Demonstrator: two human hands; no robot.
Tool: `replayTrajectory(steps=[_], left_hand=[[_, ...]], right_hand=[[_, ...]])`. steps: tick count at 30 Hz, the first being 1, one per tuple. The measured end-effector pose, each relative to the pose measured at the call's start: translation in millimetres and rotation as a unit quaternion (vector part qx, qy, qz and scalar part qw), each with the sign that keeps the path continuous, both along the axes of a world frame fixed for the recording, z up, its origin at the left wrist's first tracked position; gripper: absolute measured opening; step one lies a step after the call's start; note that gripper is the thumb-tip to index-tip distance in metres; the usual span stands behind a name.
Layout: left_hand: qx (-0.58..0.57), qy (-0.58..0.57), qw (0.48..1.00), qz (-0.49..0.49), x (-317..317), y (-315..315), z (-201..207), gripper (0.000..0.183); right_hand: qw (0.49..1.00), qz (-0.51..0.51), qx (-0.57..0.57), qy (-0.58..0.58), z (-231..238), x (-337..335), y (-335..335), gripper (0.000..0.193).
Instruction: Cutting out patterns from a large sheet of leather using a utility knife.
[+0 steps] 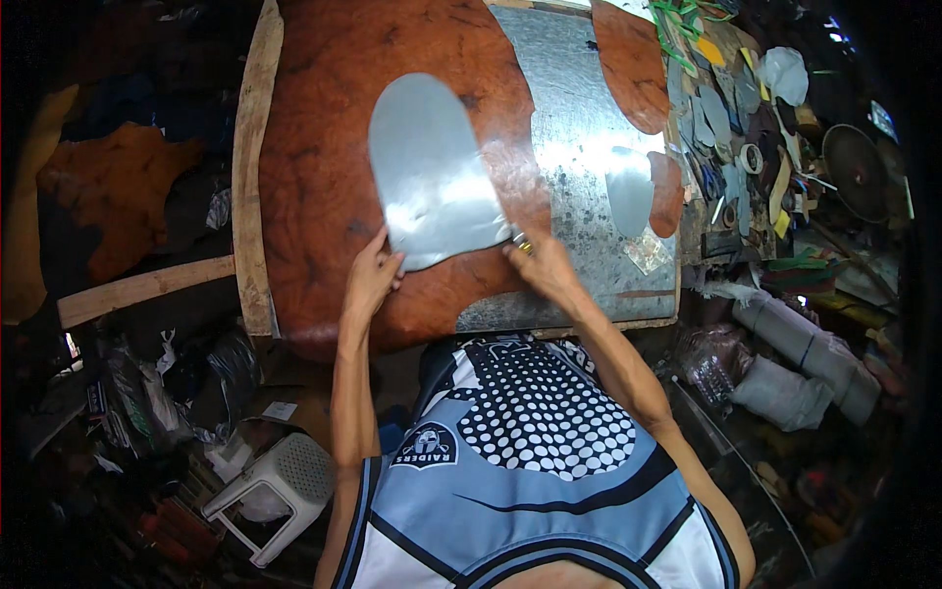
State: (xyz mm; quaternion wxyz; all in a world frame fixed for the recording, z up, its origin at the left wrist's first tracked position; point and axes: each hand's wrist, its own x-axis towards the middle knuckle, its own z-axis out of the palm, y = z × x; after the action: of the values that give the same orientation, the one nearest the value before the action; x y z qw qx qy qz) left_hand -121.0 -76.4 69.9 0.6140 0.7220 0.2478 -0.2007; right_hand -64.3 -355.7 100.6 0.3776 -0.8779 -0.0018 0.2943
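Seen from above, a person in a blue-grey sleeveless jersey [569,506] stands at a bench [589,304] with a shiny metal surface. A large brown leather hide [324,196], mottled with darker streaks, covers its left and middle. On the hide, just ahead of the person, lies a grey plate [427,157], rounded at the far end and wavy along the near edge.

The left hand [374,273] has its fingers against the plate's near left corner; whether it pinches or only presses cannot be told. The right hand [540,263], at the near right corner, is curled around a small silver-and-yellow tool [520,239] whose kind is unclear.

To the right on the bench, a smaller grey oval piece [630,191] lies just beside a narrow brown leather piece [666,194], with a bigger leather piece [628,64] farther off. Scraps crowd the far right, around a roll of tape [752,159]. A white plastic stool [294,466] stands at lower left; wrapped rolls [810,344] lie at right.
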Motion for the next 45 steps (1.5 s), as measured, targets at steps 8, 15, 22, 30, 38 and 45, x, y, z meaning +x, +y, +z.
replayTrajectory(steps=[8,15,22,30,38,45], left_hand=[[-0.197,-0.119,0.965,0.122,38,-7,9,0.052],[-0.186,-0.153,0.962,0.126,1,118,60,0.026],[-0.110,-0.130,0.982,-0.087,46,147,117,0.017],[-0.015,-0.130,0.987,-0.089,87,111,135,0.020],[0.251,-0.157,0.952,0.072,78,110,128,0.043],[0.497,0.001,0.867,-0.038,-8,148,47,0.062]], right_hand=[[0.988,0.103,0.116,-0.020,5,-22,-19,0.041],[0.965,0.022,0.085,-0.246,44,-34,6,0.058],[0.966,0.072,0.111,-0.222,63,-35,30,0.055],[0.977,0.059,0.200,-0.035,50,-48,43,0.030],[0.962,-0.008,0.264,0.063,33,-23,34,0.032],[0.921,-0.141,0.334,0.146,20,-14,3,0.032]])
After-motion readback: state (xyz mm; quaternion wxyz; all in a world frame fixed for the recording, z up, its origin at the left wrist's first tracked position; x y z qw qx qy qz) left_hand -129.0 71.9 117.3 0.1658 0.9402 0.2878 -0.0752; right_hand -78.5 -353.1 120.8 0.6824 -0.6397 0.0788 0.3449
